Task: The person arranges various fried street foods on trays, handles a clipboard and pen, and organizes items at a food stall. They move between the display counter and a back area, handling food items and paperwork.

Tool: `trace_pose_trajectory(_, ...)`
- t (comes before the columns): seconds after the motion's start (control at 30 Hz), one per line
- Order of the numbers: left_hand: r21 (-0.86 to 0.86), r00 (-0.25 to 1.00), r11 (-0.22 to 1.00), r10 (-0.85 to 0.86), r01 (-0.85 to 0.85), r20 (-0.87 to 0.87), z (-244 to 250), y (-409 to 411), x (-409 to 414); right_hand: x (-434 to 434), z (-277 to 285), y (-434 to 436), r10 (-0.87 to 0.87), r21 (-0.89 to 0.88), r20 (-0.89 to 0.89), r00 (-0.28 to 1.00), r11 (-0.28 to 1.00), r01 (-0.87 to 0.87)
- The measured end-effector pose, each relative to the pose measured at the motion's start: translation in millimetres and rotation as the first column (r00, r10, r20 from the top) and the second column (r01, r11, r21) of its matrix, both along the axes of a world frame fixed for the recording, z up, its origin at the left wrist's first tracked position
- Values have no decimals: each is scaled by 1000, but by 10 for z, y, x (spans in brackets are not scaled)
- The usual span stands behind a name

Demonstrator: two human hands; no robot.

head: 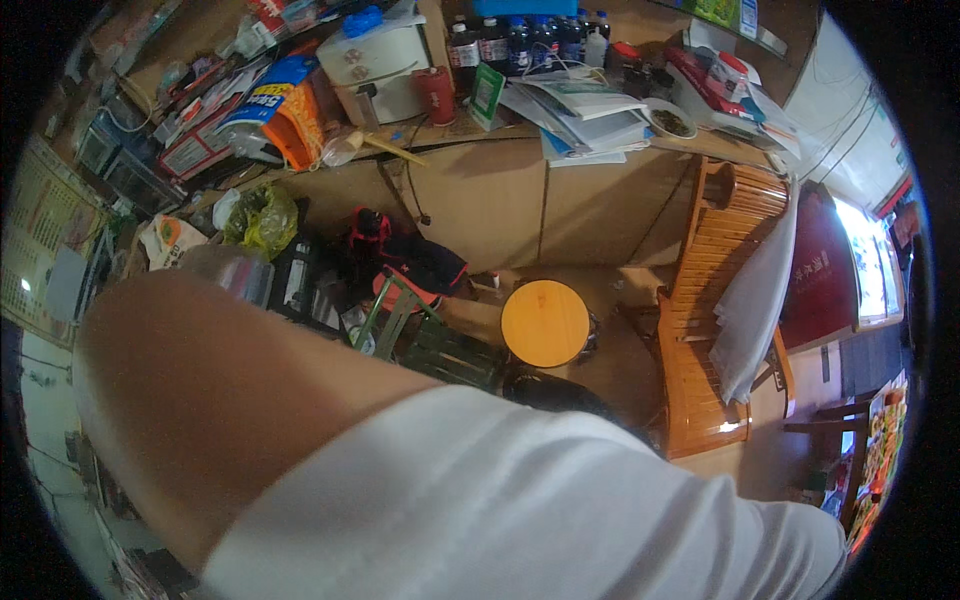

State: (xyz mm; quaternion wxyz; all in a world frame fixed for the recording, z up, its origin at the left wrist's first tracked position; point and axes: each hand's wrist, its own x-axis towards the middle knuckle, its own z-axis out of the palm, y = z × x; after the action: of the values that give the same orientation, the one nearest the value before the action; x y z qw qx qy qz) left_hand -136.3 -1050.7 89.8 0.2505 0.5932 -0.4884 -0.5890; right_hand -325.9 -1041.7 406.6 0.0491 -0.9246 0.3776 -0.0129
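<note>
Neither of my hands is in view; a raised bare arm in a white sleeve crosses the lower left, close to the camera. Before me a wooden counter (480, 141) holds a stack of papers (577, 112), a red cup (434, 96), a cream-coloured appliance (382, 67) and several dark bottles (517, 45). A blue and orange packet (281, 109) leans at the left. At the right of the papers sits a white bowl (670, 120) with dark bits in it. A round yellow stool (545, 322) stands on the floor below.
A slatted wooden reclining chair (694, 300) with clear plastic sheeting (757, 300) over it stands at the right. Left of the stool are a green folding chair (450, 352) and a black and red bag (420, 259). A yellow plastic bag (262, 221) lies farther left.
</note>
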Motion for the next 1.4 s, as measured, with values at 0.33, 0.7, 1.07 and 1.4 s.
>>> trace_pose_trajectory(0.33,116,998,992,-33,40,-61,-136,-15,-18,527,-50,-409,148,24,-26,989,989,-148)
trace_pose_trajectory(0.7,192,992,980,-18,42,-124,-290,-79,-38,382,-704,-611,63,175,-129,990,984,-39)
trace_pose_trajectory(1.07,220,938,928,330,-302,-107,-168,-488,902,554,-2716,-846,-715,539,246,654,662,521)
trace_pose_trajectory(1.4,80,971,996,56,-38,-233,553,-2111,985,742,-2919,-2516,-780,545,578,242,589,596)
